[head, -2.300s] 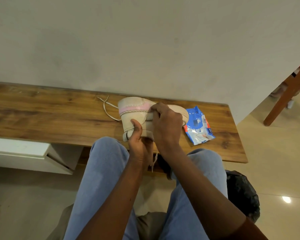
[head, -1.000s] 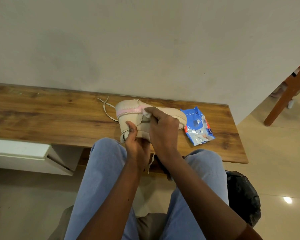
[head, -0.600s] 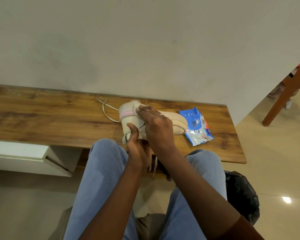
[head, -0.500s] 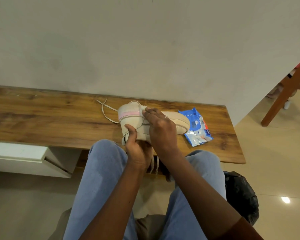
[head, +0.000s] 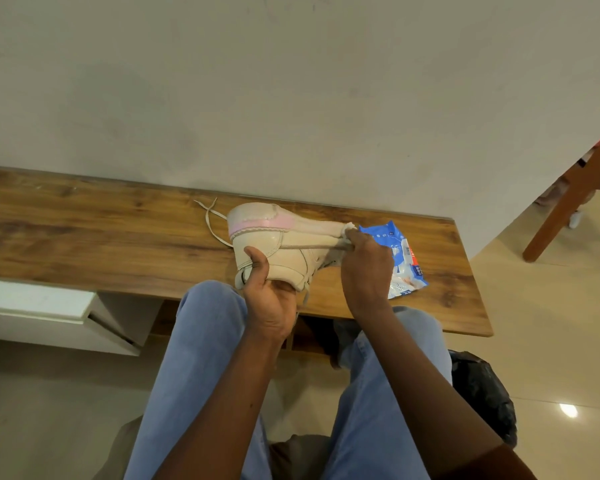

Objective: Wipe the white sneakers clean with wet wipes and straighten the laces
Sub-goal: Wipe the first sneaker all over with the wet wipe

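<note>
A cream-white sneaker [head: 284,251] with a pink heel band lies on its side on the wooden bench [head: 101,237], sole towards the wall. My left hand [head: 267,289] grips its heel end from below, thumb on the upper. My right hand [head: 364,265] holds a white wet wipe [head: 349,230] bunched in its fingers and presses it against the toe end. One lace [head: 212,223] trails on the bench behind the heel; another lace end hangs off the front edge. The blue wet wipe pack [head: 402,254] lies just right of the shoe, partly behind my right hand.
The bench stands against a plain wall; its right end is near the pack. A white drawer unit [head: 49,306] sits under the bench at left. A black bag [head: 482,393] lies on the floor by my right knee. A wooden chair leg [head: 575,192] stands at right.
My right hand has slid with the wipe from the heel and pink band along the shoe to its toe end. The left hand keeps its grip on the heel.
</note>
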